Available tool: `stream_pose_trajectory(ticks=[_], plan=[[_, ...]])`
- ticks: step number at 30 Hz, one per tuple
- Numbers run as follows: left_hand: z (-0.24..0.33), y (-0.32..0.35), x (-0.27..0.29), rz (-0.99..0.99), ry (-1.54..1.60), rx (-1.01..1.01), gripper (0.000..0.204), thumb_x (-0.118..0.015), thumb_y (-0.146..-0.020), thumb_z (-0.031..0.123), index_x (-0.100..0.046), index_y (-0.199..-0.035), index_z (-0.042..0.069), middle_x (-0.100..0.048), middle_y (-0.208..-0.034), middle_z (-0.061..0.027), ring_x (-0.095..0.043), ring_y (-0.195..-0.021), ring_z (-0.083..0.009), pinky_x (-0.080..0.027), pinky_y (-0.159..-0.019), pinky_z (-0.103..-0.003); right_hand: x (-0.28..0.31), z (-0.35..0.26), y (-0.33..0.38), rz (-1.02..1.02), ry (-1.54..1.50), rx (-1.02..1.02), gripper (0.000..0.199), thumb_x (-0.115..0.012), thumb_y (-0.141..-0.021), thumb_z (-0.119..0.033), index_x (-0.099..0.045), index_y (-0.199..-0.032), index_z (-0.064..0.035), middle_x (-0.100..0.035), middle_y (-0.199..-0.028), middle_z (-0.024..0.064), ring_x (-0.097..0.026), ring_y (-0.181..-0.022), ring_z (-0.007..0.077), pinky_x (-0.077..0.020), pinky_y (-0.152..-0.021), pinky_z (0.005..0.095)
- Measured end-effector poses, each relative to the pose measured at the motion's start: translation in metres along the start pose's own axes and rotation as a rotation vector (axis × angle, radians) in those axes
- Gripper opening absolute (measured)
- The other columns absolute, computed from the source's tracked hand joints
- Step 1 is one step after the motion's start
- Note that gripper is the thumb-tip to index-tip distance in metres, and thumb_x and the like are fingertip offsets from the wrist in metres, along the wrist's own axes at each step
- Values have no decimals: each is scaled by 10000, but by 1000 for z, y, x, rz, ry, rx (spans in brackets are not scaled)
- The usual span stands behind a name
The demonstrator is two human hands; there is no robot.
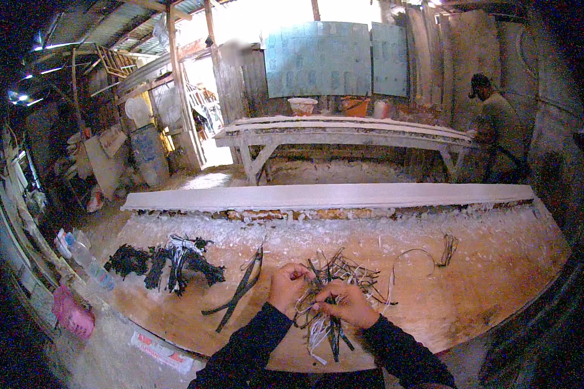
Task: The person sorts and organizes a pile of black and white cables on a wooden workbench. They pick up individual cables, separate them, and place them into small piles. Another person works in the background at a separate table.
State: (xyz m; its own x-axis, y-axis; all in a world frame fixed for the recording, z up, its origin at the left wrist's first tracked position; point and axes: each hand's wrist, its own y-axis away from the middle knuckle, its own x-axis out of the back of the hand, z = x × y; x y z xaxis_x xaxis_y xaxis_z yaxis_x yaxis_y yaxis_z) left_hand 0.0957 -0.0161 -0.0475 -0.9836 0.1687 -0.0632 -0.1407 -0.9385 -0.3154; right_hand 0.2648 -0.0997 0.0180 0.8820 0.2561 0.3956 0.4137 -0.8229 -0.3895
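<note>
Rough workshop | dusty wooden workbench | long worktable | corrugated roof

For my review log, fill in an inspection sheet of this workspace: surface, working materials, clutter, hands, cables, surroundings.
Surface: wooden tabletop, white residue toward its far side, where a long white slab lies.
Working materials: loose pile of black and pale strips at the hands; dark bundles farther left; a few dark strips between.
Clutter: clear bottle and pink item by the left edge.
Hands: left hand and right hand both pinch at the pile.
Cables: nothing seen for certain; a thin strand curls at right, kind unclear.
Surroundings: pale bench behind, blue panel above it, another person at its right end.
</note>
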Motion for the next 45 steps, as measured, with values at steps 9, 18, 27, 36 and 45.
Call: stream_pose_trajectory(ticks=[9,18,27,36,45], plan=[[61,18,-11,-263,-279,-38,100,-655,-754,96,-587,-787,30,-572,-732,-16,-526,-693,-96,-433,-648,-234,6,20,-9,514,-283,-88,103,-641,-722,-41,-539,-714,-36,-556,-693,9,-509,-667,97,-409,-629,232],[71,23,-25,-576,-297,50,272,-656,-769,276,-497,-746,57,-434,-664,31,-420,-629,-60,-364,-559,-218,17,24,-12,648,489,55,63,-608,-733,-66,-575,-786,-58,-548,-694,79,-530,-650,208,-415,-621,311],[35,14,-9,37,-129,44,156,-642,-736,71,-491,-697,65,-457,-626,42,-442,-593,-46,-381,-536,-202,9,5,-13,588,324,9,110,-688,-670,-94,-611,-747,-76,-525,-819,84,-502,-835,237,-391,-765,336],[1,-3,2,142,32,-21,62,-566,-736,-45,-537,-757,6,-609,-738,-62,-579,-682,-110,-471,-604,-224,-13,1,-3,-65,119,175,181,-585,-789,-114,-627,-957,-59,-561,-973,85,-513,-953,249,-390,-849,340],[6,1,-2,58,-193,-86,46,-597,-718,-18,-612,-746,14,-624,-739,-54,-580,-677,-120,-455,-627,-226,-3,3,-2,-61,130,168,147,-607,-768,-133,-627,-894,-61,-588,-894,90,-534,-900,276,-424,-780,368]])
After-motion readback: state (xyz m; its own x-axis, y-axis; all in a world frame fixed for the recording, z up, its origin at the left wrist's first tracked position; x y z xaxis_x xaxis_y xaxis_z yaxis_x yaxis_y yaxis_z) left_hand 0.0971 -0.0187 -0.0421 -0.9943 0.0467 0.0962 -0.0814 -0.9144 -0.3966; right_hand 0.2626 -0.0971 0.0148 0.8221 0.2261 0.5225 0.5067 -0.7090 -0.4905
